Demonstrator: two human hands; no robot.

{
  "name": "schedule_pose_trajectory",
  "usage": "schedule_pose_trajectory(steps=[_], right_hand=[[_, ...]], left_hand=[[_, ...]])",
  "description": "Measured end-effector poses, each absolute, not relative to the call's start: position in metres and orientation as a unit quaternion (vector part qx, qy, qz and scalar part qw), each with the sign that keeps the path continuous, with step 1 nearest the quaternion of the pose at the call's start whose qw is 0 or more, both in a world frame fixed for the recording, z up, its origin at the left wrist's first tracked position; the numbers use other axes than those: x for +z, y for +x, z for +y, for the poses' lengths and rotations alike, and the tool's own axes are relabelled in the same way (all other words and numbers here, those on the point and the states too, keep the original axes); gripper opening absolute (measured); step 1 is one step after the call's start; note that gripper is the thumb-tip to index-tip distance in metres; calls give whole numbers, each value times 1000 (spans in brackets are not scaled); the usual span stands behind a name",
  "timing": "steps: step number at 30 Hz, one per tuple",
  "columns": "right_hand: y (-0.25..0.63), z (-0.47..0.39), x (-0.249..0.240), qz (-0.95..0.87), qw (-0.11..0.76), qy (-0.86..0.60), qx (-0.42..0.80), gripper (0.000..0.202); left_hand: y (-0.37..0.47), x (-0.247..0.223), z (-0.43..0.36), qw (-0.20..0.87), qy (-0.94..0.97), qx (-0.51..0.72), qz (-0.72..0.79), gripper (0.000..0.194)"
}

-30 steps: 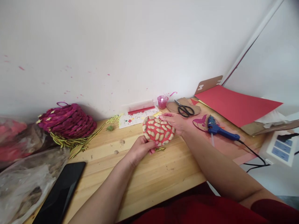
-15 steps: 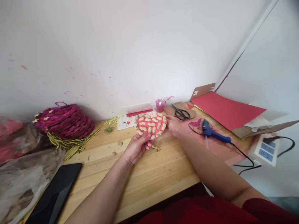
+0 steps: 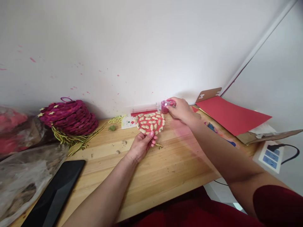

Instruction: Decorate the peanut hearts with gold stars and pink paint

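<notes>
My left hand point(image 3: 143, 143) pinches the lower edge of a red piece studded with peanuts in their shells point(image 3: 151, 122), holding it a little over the wooden table. At the back, by the wall, stands a small pink plastic cup point(image 3: 164, 107). My right hand point(image 3: 180, 108) is closed on the cup's right side, thumb and fingers at its rim. What the cup holds cannot be made out clearly. A white card with coloured stars point(image 3: 129, 122) lies partly behind the peanut piece. My right forearm covers most of the blue glue gun point(image 3: 230, 142) and hides the scissors.
A braided magenta yarn piece point(image 3: 73, 118) with yellow strands sits at the left. In front of it are plastic bags point(image 3: 26, 176) and a black phone point(image 3: 55, 192). Red paper point(image 3: 233, 113) and a power strip point(image 3: 270, 156) are at the right. The wooden table point(image 3: 153, 179) ends near my body.
My right hand has let go of the peanut piece and moved up and back to the pink cup. The left hand still holds the piece, now slightly lower and tilted.
</notes>
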State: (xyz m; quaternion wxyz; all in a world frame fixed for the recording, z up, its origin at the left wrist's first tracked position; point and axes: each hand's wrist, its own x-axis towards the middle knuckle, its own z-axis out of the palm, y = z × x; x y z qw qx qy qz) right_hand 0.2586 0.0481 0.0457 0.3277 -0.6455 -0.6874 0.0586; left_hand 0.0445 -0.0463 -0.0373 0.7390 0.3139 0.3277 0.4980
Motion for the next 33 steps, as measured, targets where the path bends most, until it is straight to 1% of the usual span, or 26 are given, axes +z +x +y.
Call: schedule_pose_trajectory(steps=[2,3,5,8,17,23,33], right_hand=[[257,58,51,-718,245,-651,12,34],[256,63,53,-724,227,-652,7,32],[254,71,53,-728,207,-654,4,25],[253,83,52,-726,184,-662,-4,22],[262,113,48,-705,180,-686,-3,25],[266,115,47,-698,203,-687,14,28],[263,114,44,-698,208,-686,14,27]], left_hand=[[45,-40,-46,735,321,496,333,54],[45,-41,-45,732,326,495,336,54],[46,-44,-44,729,332,493,339,54],[46,-47,-42,727,335,494,340,54],[47,-48,-40,723,337,495,344,51],[47,-49,-38,719,341,496,347,50],[46,-51,-37,710,360,495,348,47]])
